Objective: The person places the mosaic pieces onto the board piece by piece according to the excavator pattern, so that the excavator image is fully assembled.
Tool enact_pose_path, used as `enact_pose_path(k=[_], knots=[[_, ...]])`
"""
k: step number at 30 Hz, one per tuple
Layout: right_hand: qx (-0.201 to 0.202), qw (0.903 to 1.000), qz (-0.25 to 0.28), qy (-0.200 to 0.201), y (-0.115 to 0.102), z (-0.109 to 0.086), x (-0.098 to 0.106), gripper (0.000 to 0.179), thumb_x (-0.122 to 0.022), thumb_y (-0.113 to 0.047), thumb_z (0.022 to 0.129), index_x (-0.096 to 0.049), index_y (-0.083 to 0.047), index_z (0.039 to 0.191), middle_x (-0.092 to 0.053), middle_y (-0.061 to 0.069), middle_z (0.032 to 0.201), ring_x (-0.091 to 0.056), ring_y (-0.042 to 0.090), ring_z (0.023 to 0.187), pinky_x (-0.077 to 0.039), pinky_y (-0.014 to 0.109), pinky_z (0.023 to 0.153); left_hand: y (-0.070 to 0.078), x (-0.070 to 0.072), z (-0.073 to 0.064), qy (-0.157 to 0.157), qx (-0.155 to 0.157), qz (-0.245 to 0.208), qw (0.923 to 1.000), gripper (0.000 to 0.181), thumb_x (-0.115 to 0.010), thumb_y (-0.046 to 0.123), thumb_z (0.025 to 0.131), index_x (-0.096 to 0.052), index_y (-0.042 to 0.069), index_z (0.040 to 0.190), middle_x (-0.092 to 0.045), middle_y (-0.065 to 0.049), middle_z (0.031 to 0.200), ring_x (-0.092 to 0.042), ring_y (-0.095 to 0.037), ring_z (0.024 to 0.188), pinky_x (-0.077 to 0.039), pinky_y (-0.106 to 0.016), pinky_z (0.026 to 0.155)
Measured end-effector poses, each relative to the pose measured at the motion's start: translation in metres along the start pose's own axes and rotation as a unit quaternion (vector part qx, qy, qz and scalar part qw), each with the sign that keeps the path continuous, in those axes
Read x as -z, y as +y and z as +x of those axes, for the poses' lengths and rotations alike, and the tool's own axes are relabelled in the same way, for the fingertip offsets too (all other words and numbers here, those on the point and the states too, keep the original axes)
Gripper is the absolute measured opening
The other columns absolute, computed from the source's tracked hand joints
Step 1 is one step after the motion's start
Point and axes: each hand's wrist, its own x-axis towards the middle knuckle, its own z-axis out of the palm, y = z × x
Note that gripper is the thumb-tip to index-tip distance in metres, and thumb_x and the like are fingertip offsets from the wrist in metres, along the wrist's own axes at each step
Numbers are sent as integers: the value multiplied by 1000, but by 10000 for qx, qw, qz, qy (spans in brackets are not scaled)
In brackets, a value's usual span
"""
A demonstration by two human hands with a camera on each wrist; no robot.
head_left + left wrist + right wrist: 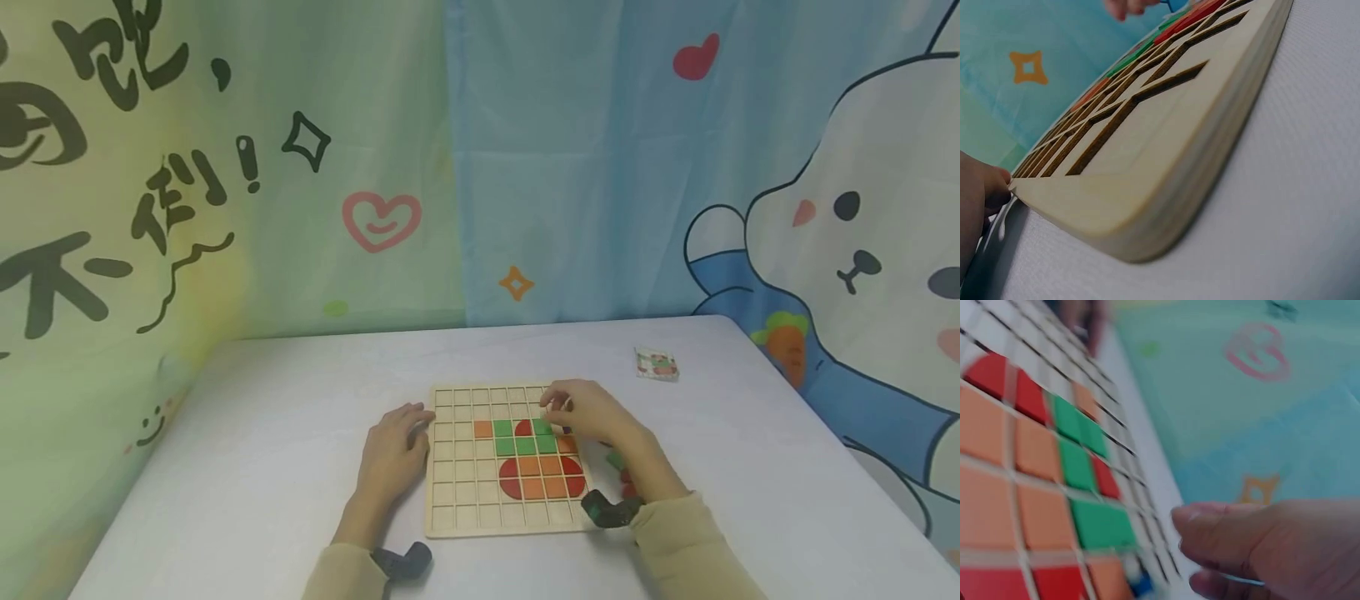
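A square wooden grid board (pixel 457 521) lies on the table, with red, green and orange pieces set in its cells. My left hand (pixel 393 450) is at the board's left edge, fingertips right at the rim, also seen in the left wrist view. Over the upper right cells hovers my right hand (pixel 588 410), thumb and fingers loosely bent. In the right wrist view, no piece shows between the right thumb (pixel 1229 534) and fingers. Below that hand, a blurred white-and-blue piece (pixel 1140 580) sits beside an orange piece (pixel 1109 578).
Several loose green and red pieces (pixel 626 477) lie right of the board, partly behind the right forearm. A small picture card or packet (pixel 656 364) lies at the back right of the white table (pixel 300 433). A printed curtain (pixel 555 167) hangs behind the table.
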Motion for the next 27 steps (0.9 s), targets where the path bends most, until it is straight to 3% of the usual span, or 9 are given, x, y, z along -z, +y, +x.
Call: enact_pose_path(k=[5,10,14,27], knots=[[-849,9962,-168,-18,28,-19,20,18,-67,-18,86,-66,-11,103,-62,5,92,-54,17,77,-48,28,63,0,0,0,-17,72,-10,10000,30,-53,19,90,-64,20,118,-57,-1,135,-45,-23,134,-34,-53,111],[-1327,9905,-254,-253,49,-30,25,23,-72,-20,83,-66,-12,104,-62,7,96,-55,20,84,-51,37,73,0,-1,1,-20,77,-41,10000,31,-52,19,90,-64,21,119,-57,0,135,-44,-22,134,-34,-52,111],[-1414,9892,-196,-340,57,-32,20,26,-75,-21,80,-65,-13,103,-61,6,94,-54,21,86,-51,38,74,0,0,3,-12,40,-63,10000,31,-52,19,90,-64,21,118,-57,-1,135,-45,-23,134,-34,-53,111],[-1655,9862,44,-58,53,-29,8,15,-73,-16,82,-60,-12,88,-60,3,80,-54,17,73,-49,27,64,-2,1,2,10,-120,-94,9999,31,-54,17,89,-65,19,118,-58,-3,134,-46,-25,132,-37,-54,108]])
